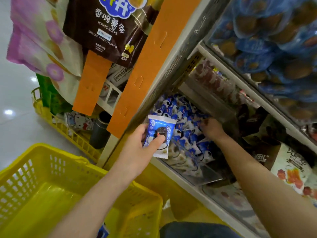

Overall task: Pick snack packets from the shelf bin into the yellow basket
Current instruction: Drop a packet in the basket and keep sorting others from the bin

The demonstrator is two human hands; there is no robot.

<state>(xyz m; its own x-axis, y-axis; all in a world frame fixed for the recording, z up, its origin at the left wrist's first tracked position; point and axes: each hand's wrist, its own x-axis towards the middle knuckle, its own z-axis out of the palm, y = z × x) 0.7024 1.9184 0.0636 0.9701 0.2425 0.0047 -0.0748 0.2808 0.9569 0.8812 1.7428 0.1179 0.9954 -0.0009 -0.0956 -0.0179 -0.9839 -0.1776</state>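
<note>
The yellow perforated plastic basket [34, 170] is placed left of the clear plastic shelf bin [208, 176]. One blue-and-white foil snack packet [160, 134] is held over the bin's left edge; the pile of other packets [185, 127] is contained inside.

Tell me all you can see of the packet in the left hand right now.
The small blue and white plastic snack packet is a sealed pillow pouch with crimped ends, printed with a dark round cookie and white lettering. It looks unopened. The left hand pinches it, thumb across the front, fingers behind, face towards the camera. It hangs over the left edge of the clear plastic shelf bin of like packets, not yet over the yellow plastic basket.
</note>
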